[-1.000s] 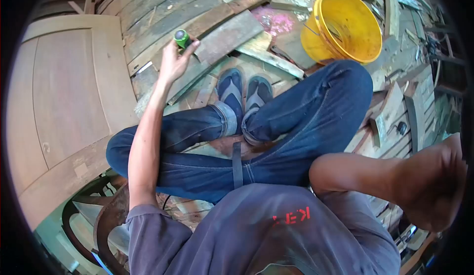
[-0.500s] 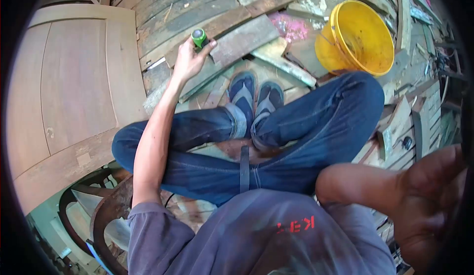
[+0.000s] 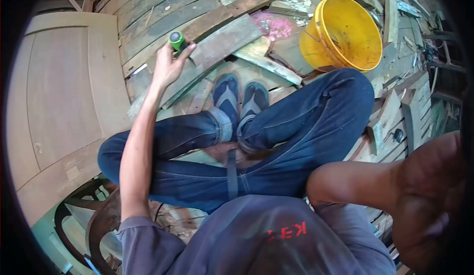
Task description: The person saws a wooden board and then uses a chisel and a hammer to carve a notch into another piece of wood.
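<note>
Left hand (image 3: 167, 70) is curling half-closed around a green-and-black cylindrical tool handle (image 3: 177, 41), its cap facing up beside a flat grey wooden plank (image 3: 224, 43); right hand (image 3: 429, 196) is lying farther off, finger opening and hold unclear.

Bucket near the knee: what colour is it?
The bucket is bright yellow, with dark smudges inside; the head view shows it best.

Single head-worn view, looking steeply down past wearer's chest and lap.
</note>
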`<state>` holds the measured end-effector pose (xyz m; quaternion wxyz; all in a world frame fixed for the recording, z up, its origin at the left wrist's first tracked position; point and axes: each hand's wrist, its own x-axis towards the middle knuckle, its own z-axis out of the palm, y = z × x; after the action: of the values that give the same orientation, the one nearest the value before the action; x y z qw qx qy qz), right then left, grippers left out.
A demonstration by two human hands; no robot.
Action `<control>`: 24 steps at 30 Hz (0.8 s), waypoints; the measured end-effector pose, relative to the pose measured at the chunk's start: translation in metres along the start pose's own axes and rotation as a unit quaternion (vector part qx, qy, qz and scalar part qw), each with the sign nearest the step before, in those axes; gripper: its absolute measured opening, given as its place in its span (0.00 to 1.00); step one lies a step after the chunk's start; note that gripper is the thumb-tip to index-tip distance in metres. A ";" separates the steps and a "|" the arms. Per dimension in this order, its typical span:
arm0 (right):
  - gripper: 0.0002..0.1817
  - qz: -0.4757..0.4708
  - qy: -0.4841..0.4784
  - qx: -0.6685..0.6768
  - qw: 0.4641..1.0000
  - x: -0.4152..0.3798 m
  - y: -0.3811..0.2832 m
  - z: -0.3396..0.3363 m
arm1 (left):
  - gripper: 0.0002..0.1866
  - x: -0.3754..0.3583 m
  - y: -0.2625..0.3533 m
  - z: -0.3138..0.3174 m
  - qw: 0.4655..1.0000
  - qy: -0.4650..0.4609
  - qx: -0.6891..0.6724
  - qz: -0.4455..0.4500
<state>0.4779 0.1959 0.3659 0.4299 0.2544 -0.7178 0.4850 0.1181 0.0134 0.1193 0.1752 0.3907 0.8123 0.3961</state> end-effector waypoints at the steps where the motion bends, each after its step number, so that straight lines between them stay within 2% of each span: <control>1: 0.27 -0.003 0.001 0.004 1.000 0.002 0.002 0.001 | 0.16 -0.002 0.002 0.002 1.000 0.009 0.006 0.006; 4: 0.26 -0.003 0.006 0.015 1.000 0.007 0.008 0.002 | 0.16 0.000 0.001 -0.001 1.000 -0.004 0.007 -0.012; 7: 0.24 -0.007 0.002 0.020 1.000 0.009 0.016 0.000 | 0.17 -0.002 0.007 -0.002 0.999 0.045 -0.014 -0.022; 11: 0.22 -0.002 0.021 -0.006 1.000 0.012 0.033 -0.008 | 0.14 0.008 -0.002 -0.011 0.986 0.068 -0.153 -0.010; 12: 0.22 0.005 0.034 -0.025 0.999 0.015 0.038 -0.010 | 0.10 0.009 0.000 -0.009 0.978 0.084 -0.189 -0.013; 15: 0.21 0.055 0.102 -0.118 0.986 0.018 0.056 -0.008 | 0.09 0.017 -0.013 -0.013 0.971 0.058 -0.223 -0.060; 16: 0.20 0.082 0.146 -0.156 0.974 0.021 0.064 0.000 | 0.09 0.019 -0.024 -0.010 0.963 0.070 -0.249 -0.072; 17: 0.16 0.100 0.230 -0.178 0.952 0.022 0.071 0.016 | 0.06 0.022 -0.033 -0.004 0.950 0.093 -0.292 -0.055; 19: 0.14 0.130 0.193 -0.189 0.954 0.016 0.081 0.010 | 0.03 0.026 -0.033 0.003 0.931 0.156 -0.328 -0.042; 20: 0.13 0.152 0.233 -0.218 0.936 0.013 0.086 0.015 | 0.07 0.028 -0.024 0.006 0.915 0.182 -0.356 -0.046; 23: 0.11 0.196 0.245 -0.198 0.929 0.005 0.091 0.007 | 0.12 0.037 -0.019 0.005 0.938 0.185 -0.286 -0.064; 24: 0.10 0.205 0.249 -0.187 0.928 0.003 0.093 0.004 | 0.16 0.041 -0.021 0.008 0.937 0.200 -0.282 -0.048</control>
<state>0.4018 0.2297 0.3237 0.5256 -0.1119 -0.7020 0.4673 0.0862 0.0415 0.0987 0.1304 0.1984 0.7034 0.6700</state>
